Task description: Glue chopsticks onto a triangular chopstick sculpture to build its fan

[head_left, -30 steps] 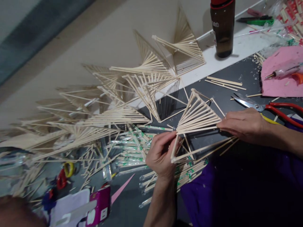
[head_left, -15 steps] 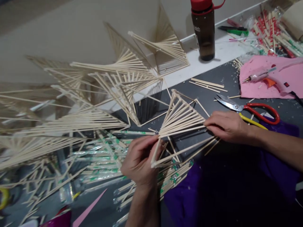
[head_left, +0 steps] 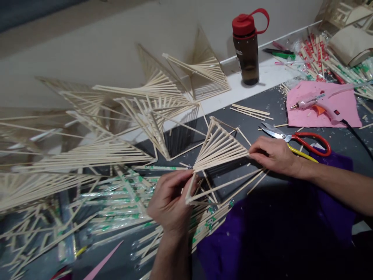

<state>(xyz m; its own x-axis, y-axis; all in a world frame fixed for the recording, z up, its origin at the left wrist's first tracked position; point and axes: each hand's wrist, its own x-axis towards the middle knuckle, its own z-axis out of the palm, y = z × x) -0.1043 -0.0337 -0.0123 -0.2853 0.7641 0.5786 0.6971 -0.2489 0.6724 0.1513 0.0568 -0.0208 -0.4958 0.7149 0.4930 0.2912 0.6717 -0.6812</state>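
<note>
While the bottle (head_left: 247, 58) stands upright on the white ledge (head_left: 276, 72), a stick frame (head_left: 217, 157) is held on its near side and slightly to its left, pale sticks fanning from one corner.

Head view, left hand (head_left: 170, 198): the grip pinches the corner where the fanned sticks meet. Right hand (head_left: 272, 155): thumb and fingertips pinch the opposite end of the fan's nearest sticks. Whether the frame also rests on the dark surface (head_left: 131, 266) cannot be told.

Surroundings, placed from the bottle: loose sticks (head_left: 251, 109) lie near its foot; scissors (head_left: 287, 137) lie on its near side to the right, beside the right hand; a glue gun (head_left: 329, 111) lies to its right on a pink sheet (head_left: 309, 118); other frames (head_left: 167, 89) stand to its left; wrapped sticks (head_left: 125, 212) lie well to its left, on the near side.

Hazards, as judged: unequal pull between the two grips could twist the frame and part a joint, especially if the whitish lumps (head_left: 189, 200) at its corners are unset glue. Squeezing too hard might skew the nearest stick. Swinging the frame left could snag its projecting ends in its neighbours; a careless right forearm could catch the scissors.
</note>
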